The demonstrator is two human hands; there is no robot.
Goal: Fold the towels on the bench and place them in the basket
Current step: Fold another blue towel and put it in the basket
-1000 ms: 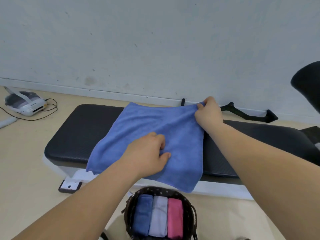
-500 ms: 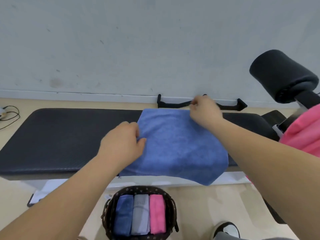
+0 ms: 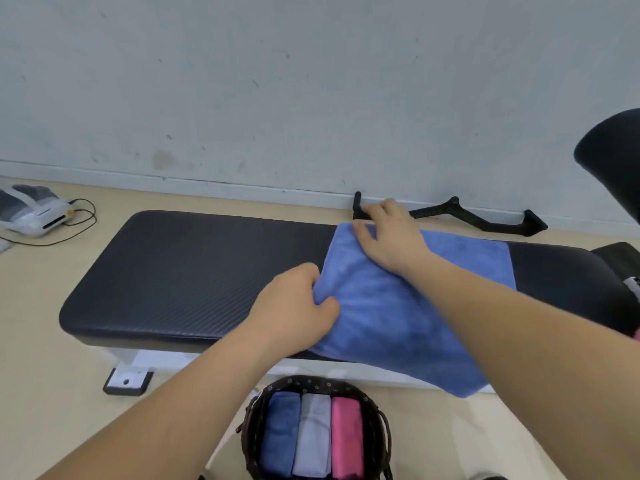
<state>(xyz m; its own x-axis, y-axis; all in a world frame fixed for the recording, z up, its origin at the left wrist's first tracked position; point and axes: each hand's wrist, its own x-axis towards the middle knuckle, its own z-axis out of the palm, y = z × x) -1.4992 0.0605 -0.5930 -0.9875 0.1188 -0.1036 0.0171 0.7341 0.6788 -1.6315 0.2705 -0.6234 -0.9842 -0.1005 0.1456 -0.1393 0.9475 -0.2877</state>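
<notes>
A blue towel (image 3: 398, 306) lies across the right half of the black padded bench (image 3: 194, 271), its near end hanging over the front edge. My left hand (image 3: 294, 313) pinches the towel's left edge near the front. At the towel's far left corner my right hand (image 3: 391, 237) has its thumb on top and its fingers curled over the back edge. Below, on the floor, a dark woven basket (image 3: 311, 382) holds three folded towels side by side: blue (image 3: 280, 434), pale grey (image 3: 313, 434) and pink (image 3: 346, 441).
A black handle bar (image 3: 485, 223) lies on the floor along the wall behind the bench. A white device with a cable (image 3: 34, 211) sits at far left. A black roller pad (image 3: 613, 157) juts in at right. The bench's foot (image 3: 128, 381) stands at front left.
Both hands have carried the towel's left side over to the right, so the towel now covers a narrower patch further right. The bench's left half is uncovered.
</notes>
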